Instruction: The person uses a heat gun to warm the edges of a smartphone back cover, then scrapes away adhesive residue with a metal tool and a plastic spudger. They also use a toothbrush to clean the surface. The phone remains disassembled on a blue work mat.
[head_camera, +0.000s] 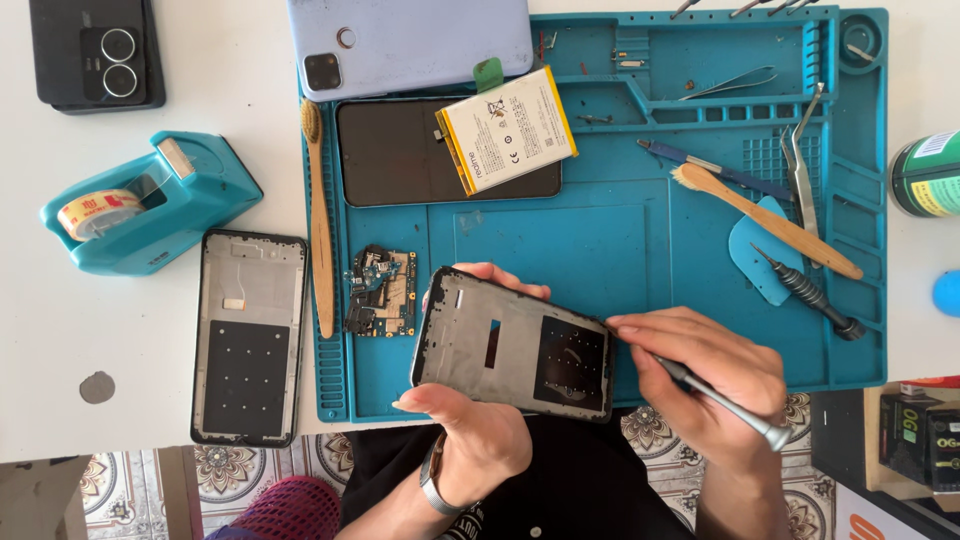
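My left hand (478, 428) holds a stripped phone frame (515, 345) by its near and far edges, above the front edge of a blue repair mat (600, 240). My right hand (715, 385) grips a thin metal tool (725, 402), its tip against the frame's right edge. A small green circuit board (382, 293) lies on the mat just left of the frame.
On the mat lie a dark phone screen (400, 155), a yellow-edged battery (507, 130), a lilac phone back (410, 42), two wooden brushes, tweezers (803, 165), a screwdriver (812, 295) and a blue pick. A second frame (248, 337), tape dispenser (145, 200) and black phone (97, 52) sit left.
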